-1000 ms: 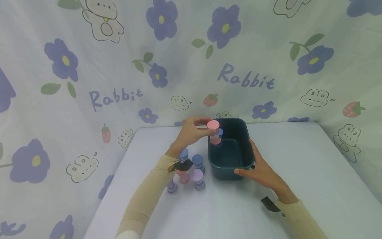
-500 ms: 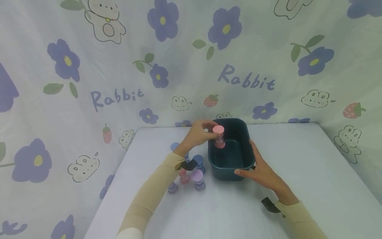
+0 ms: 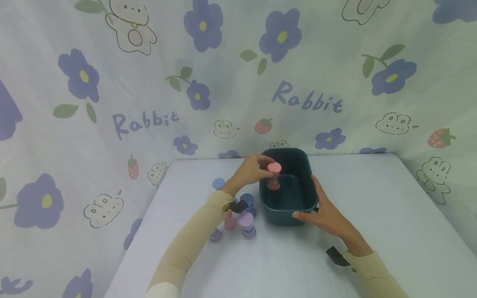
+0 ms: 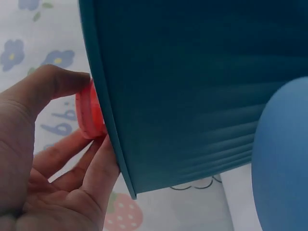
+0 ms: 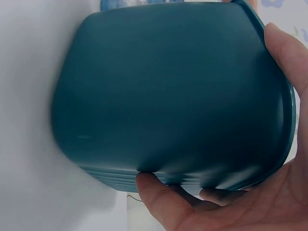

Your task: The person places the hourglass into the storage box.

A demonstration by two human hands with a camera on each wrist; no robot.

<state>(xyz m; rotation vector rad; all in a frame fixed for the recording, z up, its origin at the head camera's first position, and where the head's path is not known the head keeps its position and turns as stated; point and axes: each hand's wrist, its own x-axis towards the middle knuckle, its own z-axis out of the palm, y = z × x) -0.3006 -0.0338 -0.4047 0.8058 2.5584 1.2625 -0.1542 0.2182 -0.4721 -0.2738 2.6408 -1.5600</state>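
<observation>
The person's left hand (image 3: 250, 169) is pinching a pink sand timer (image 3: 274, 167), thumb and fingers parted only by the width of its cap, and is holding it roughly upright inside the teal bin (image 3: 283, 217), near the left wall. The right hand (image 3: 331, 213) is gripping the bin's near right corner, thumb and fingers spread around it. A dark blue timer (image 3: 247, 201) and a purple timer (image 3: 246, 220) are standing to the bin's left on the white table (image 3: 283, 265)

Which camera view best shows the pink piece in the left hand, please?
The head view: the pink piece shows both cap and base there. The left wrist view shows mainly its cap, since the teal bin hides the rest; the right wrist view does not clearly show it.
</observation>
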